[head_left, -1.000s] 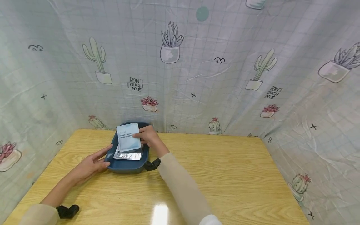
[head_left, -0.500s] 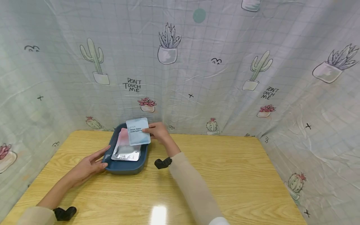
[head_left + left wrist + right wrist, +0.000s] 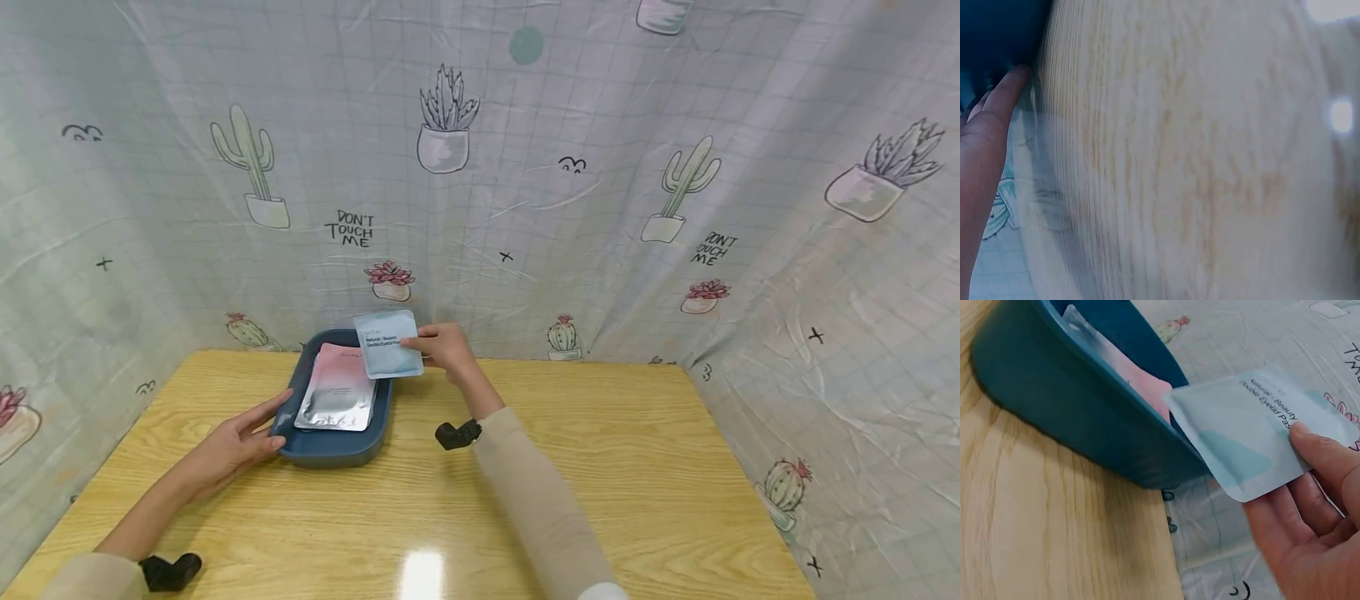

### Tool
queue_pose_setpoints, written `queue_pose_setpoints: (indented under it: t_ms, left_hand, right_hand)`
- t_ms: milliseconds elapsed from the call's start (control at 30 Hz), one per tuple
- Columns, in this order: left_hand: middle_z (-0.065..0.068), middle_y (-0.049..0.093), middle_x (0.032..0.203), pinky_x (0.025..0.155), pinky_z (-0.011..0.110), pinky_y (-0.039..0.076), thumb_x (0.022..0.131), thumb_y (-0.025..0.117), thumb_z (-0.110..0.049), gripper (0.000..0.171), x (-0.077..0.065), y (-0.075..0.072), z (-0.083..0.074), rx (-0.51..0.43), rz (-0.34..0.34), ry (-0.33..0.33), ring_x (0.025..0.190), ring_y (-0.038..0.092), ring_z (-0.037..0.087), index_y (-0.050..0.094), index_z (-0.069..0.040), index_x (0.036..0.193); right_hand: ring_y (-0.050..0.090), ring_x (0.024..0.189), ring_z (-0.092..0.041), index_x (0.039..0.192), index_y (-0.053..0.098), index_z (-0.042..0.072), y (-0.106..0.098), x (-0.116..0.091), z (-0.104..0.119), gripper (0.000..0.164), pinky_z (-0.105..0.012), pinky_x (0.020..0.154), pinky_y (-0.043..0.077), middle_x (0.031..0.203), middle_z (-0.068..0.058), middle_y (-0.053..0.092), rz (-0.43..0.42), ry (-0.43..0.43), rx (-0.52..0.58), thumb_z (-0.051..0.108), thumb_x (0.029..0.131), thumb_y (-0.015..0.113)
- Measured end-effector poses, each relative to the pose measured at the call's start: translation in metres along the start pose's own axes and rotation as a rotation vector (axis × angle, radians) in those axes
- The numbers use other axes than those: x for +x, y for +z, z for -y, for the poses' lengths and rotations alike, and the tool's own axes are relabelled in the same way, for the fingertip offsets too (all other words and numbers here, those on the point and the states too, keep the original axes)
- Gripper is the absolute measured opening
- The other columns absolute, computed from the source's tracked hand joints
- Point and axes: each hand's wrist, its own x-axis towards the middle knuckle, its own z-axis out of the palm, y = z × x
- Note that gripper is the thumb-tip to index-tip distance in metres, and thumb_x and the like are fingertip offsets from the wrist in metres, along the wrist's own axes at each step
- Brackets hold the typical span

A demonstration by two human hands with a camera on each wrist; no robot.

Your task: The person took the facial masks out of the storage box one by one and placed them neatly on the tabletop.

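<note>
A blue plastic bin (image 3: 330, 457) stands on the table towards the back left. In it lies a pink and silver foil pouch (image 3: 341, 392), seen partly over the rim in the right wrist view. My right hand (image 3: 447, 350) pinches a light blue pouch of double eyelid patches (image 3: 1247, 434) by its right edge, thumb on the printed face. That pouch is held up over the bin's back right corner, overlapping the foil pouch's corner in the head view. With straight, spread fingers, my left hand (image 3: 238, 446) touches the bin's left side, thumb near the front corner.
The wooden table (image 3: 585, 467) reaches back to a hanging curtain (image 3: 510, 200) printed with cacti, which also closes off both sides. Each wrist carries a black mount, one (image 3: 171, 572) at the left and one (image 3: 457, 434) at the right.
My right hand has carried the light blue pouch to the right and slightly up, off the foil pouch, whose pink part now shows. The left hand has stayed at the bin.
</note>
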Motion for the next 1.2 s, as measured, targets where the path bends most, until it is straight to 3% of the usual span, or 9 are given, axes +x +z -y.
queue_pose_setpoints:
  t_ms: [200, 300, 433, 533, 833, 1200]
  left_hand:
    - [0.026, -0.018, 0.165, 0.097, 0.028, 0.054, 0.104, 0.055, -0.002, 0.079, 0.0, 0.001, 0.0, -0.023, 0.011, 0.004, 0.128, 0.047, -0.009, 0.007, -0.016, 0.166]
    - [0.026, -0.018, 0.165, 0.097, 0.028, 0.054, 0.105, 0.054, -0.002, 0.078, 0.001, 0.001, 0.001, -0.022, 0.012, 0.004, 0.129, 0.048, -0.009, 0.007, -0.016, 0.166]
    - [0.025, -0.017, 0.165, 0.097, 0.028, 0.054, 0.105, 0.054, -0.002, 0.078, 0.003, 0.001, 0.0, -0.015, 0.011, 0.004, 0.129, 0.048, -0.008, 0.007, -0.017, 0.166]
    - [0.026, -0.016, 0.166, 0.097, 0.027, 0.054, 0.105, 0.055, -0.002, 0.078, 0.004, 0.002, -0.002, -0.002, 0.005, -0.002, 0.128, 0.048, -0.009, 0.008, -0.016, 0.166]
    - [0.025, -0.02, 0.165, 0.097, 0.027, 0.054, 0.105, 0.052, -0.001, 0.078, 0.002, 0.001, -0.002, -0.024, 0.025, 0.004, 0.129, 0.046, -0.01, 0.005, -0.016, 0.166]
    - [0.026, -0.021, 0.164, 0.098, 0.026, 0.053, 0.105, 0.051, 0.002, 0.077, 0.001, 0.0, -0.001, -0.034, 0.042, 0.038, 0.132, 0.046, -0.006, 0.006, -0.014, 0.165]
  right_hand:
    - [0.075, 0.087, -0.024, 0.109, 0.077, -0.003, -0.014, -0.002, -0.001, 0.022, -0.039, 0.082, 0.062, 0.097, -0.014, 0.076, -0.002, 0.007, -0.02, 0.009, 0.091, 0.077]
    - [0.074, 0.093, -0.028, 0.112, 0.076, -0.005, -0.023, -0.004, -0.001, 0.022, -0.043, 0.087, 0.06, 0.102, -0.016, 0.075, 0.006, 0.0, -0.018, 0.006, 0.093, 0.075]
    - [0.072, 0.1, -0.035, 0.112, 0.076, -0.005, -0.035, -0.006, -0.001, 0.022, -0.038, 0.084, 0.061, 0.105, -0.018, 0.075, 0.003, -0.004, -0.018, 0.007, 0.093, 0.075]
    - [0.073, 0.098, -0.033, 0.11, 0.077, -0.003, -0.044, -0.007, -0.001, 0.022, -0.033, 0.078, 0.062, 0.102, -0.016, 0.075, -0.014, 0.001, -0.028, 0.009, 0.091, 0.077]
    - [0.075, 0.087, -0.024, 0.109, 0.077, -0.003, -0.066, -0.015, -0.004, 0.023, -0.035, 0.078, 0.062, 0.1, -0.015, 0.076, -0.037, 0.005, -0.038, 0.009, 0.09, 0.078]
    - [0.073, 0.075, -0.016, 0.106, 0.078, -0.002, -0.084, -0.022, -0.011, 0.021, -0.05, 0.09, 0.058, 0.094, -0.013, 0.076, -0.069, -0.002, -0.076, 0.011, 0.089, 0.079]
